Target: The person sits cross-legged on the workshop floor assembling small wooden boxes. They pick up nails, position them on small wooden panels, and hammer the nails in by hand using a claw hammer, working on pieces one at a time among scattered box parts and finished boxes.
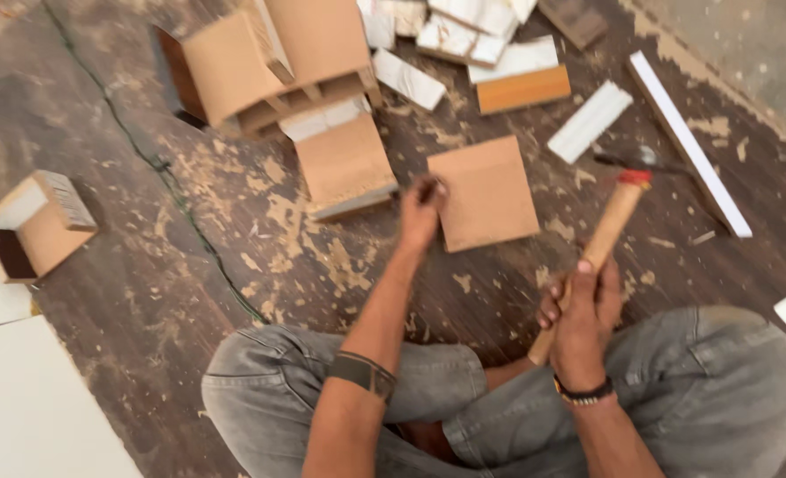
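Our right hand (583, 305) is closed around the lower wooden handle of a hammer (604, 237), its red-banded end pointing to one o'clock. We judge it head-heavy and rigid, best gripped low on the handle. Our left hand (421, 212) pinches something small, perhaps a nail, at the nine o'clock edge of a square brown board (486, 193) lying flat on the dusty floor (145, 292); the board looks light, stiff and plain.

Square board (484, 192) lies flat on the floor (145, 292), centre. Left hand (421, 215) touches its 9 o'clock edge. Right hand (583, 314) at 4 o'clock, gripping hammer handle (598, 248) (head blurred, toward 2 o'clock). Open box frame (273, 62) at 11 o'clock; small box (34, 226) well apart at 9 o'clock. Long strip (689, 142) at 2 o'clock.
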A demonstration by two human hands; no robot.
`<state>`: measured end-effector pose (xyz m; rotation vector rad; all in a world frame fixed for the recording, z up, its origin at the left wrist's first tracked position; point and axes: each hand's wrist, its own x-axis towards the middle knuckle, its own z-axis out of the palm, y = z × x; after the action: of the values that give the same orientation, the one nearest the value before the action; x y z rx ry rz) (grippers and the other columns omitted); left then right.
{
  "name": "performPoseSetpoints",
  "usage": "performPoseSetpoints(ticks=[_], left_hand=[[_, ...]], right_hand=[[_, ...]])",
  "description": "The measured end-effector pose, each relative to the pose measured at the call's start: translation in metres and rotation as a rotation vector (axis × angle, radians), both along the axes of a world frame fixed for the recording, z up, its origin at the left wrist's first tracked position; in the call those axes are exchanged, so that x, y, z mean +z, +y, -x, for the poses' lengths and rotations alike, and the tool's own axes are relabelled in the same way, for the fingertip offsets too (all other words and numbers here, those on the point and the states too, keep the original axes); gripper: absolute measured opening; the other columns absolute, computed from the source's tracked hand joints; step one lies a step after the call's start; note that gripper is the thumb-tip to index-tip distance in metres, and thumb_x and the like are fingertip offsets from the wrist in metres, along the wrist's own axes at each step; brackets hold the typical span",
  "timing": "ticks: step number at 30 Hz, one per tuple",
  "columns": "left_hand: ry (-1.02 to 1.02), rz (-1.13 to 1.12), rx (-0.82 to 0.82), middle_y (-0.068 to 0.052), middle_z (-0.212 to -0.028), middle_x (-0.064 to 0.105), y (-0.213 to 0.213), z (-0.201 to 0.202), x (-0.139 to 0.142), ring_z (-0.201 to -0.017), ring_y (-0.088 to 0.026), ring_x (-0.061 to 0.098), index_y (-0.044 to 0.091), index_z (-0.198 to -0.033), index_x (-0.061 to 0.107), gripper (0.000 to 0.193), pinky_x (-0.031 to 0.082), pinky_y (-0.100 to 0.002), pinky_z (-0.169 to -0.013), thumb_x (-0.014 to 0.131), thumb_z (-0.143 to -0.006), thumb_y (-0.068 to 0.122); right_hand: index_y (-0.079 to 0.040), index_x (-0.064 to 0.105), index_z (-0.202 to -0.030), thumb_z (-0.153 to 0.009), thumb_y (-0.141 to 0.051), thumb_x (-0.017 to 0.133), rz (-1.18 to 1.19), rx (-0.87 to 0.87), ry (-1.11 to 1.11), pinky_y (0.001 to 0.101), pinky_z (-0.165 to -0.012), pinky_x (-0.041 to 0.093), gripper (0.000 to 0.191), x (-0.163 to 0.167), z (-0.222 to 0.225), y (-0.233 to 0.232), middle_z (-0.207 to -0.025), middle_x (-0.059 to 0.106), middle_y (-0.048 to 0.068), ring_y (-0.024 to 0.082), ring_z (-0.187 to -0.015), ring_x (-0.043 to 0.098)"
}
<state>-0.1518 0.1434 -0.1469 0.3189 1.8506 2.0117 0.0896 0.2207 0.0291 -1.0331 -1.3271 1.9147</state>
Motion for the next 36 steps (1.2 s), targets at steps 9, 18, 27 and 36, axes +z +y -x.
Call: performPoseSetpoints(ticks=[9,18,27,36], left_hand=[[-0.267,-0.033,0.032,-0.004,-0.107,0.068,-0.003,-0.008,0.026,-0.097,-0.014,0.061,0.003,-0.114,0.065,0.017,0.051,-0.032,-0.084,0.065,-0.100,0.013],[-0.486,-0.097,0.243,-0.009,-0.121,0.066,0.004,-0.008,0.049,-0.108,-0.020,0.067,0.006,-0.116,0.063,0.023,0.060,-0.040,-0.093,0.064,-0.095,0.017],[0.742,0.643,0.189,-0.015,-0.115,0.069,-0.013,-0.039,0.091,-0.108,-0.031,0.063,0.012,-0.107,0.075,0.019,0.052,-0.039,-0.089,0.074,-0.088,0.017],[0.406,0.539,-0.196,-0.006,-0.103,0.072,-0.007,-0.040,0.090,-0.095,-0.020,0.068,0.014,-0.114,0.077,0.022,0.054,-0.033,-0.086,0.073,-0.095,0.024]], right_hand=[[-0.019,0.047,-0.141,-0.110,-0.035,0.043,0.289,0.054,-0.097,0.0218,-0.046,0.038,0.035,-0.005,0.005,0.002,-0.076,0.047,-0.001,0.005,-0.052,0.038],[-0.018,0.048,-0.142,-0.111,-0.033,0.042,0.247,0.061,-0.078,0.0209,-0.045,0.037,0.035,-0.001,0.007,0.001,-0.076,0.046,-0.001,0.005,-0.052,0.038],[-0.017,0.048,-0.144,-0.110,-0.032,0.045,0.224,0.091,-0.130,0.0208,-0.044,0.038,0.037,0.002,0.006,-0.004,-0.077,0.047,-0.001,0.005,-0.051,0.039],[-0.015,0.048,-0.145,-0.110,-0.031,0.047,0.224,0.153,-0.152,0.0208,-0.044,0.037,0.039,0.000,0.007,-0.007,-0.077,0.048,-0.001,0.005,-0.051,0.040]])
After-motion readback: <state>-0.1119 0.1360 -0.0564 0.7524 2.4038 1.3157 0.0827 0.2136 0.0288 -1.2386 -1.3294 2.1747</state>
